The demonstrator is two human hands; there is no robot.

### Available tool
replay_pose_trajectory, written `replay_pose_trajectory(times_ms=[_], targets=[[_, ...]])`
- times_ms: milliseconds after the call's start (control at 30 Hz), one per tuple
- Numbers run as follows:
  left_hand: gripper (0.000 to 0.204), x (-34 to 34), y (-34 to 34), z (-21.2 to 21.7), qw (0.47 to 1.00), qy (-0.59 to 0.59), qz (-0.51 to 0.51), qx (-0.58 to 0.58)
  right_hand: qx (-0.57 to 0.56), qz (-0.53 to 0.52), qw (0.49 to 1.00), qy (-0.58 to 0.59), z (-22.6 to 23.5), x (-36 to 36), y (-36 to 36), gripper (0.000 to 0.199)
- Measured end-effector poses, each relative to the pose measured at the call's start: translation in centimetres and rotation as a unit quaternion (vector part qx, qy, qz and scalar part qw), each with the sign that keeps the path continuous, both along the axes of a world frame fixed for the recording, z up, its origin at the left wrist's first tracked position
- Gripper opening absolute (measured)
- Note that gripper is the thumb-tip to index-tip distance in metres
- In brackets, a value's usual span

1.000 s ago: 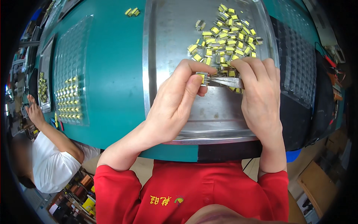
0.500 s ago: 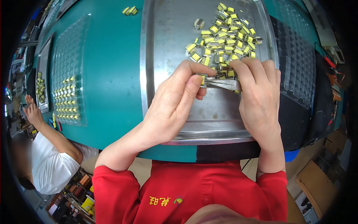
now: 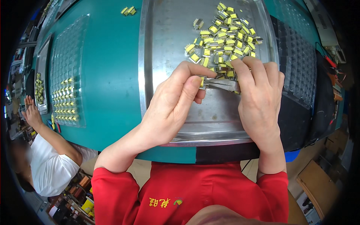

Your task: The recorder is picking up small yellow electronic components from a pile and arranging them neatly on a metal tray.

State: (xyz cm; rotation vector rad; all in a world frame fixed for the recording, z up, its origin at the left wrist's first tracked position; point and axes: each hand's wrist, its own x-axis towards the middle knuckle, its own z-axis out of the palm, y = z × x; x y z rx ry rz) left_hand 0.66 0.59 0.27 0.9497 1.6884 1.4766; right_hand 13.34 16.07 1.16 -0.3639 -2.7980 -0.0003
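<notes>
Between the thumb and fingers of my left hand is a small yellow-wrapped transformer with a metal core. My right hand is closed around metal tweezers, whose tips point left and touch the transformer or lie right beside it. Both hands are over the near half of a shallow metal tray. Just beyond them lies a loose heap of similar yellow transformers; my right fingers cover its near edge.
Right of the metal tray sits a clear plastic blister tray on a black mat. On the green table at left, another blister tray holds rows of transformers. A few transformers lie beyond. At far left a co-worker's hand is near a small tray.
The whole view has shifted slightly. My hands keep the same grip on the transformer and tweezers, with hardly any movement between them.
</notes>
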Motion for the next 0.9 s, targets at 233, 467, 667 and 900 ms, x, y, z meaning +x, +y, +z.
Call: replay_pose_trajectory(times_ms=[233,467,667,900], targets=[[0.030,0.01,-0.06,-0.06,1.000,-0.010,0.004,-0.008,0.056,0.015,0.998,0.027,-0.46,-0.17,0.14,0.036],[0.031,-0.09,-0.09,-0.17,1.000,-0.015,0.000,0.000,0.012,0.006,1.000,0.015,-0.43,-0.10,-0.21,0.040],[0.030,-0.11,-0.05,-0.04,1.000,-0.016,0.007,0.000,-0.009,0.007,1.000,0.013,-0.40,-0.36,0.33,0.039],[0.034,-0.14,-0.11,-0.04,1.000,-0.009,0.013,-0.009,-0.016,0.005,1.000,0.008,-0.07,-0.18,0.27,0.044]])
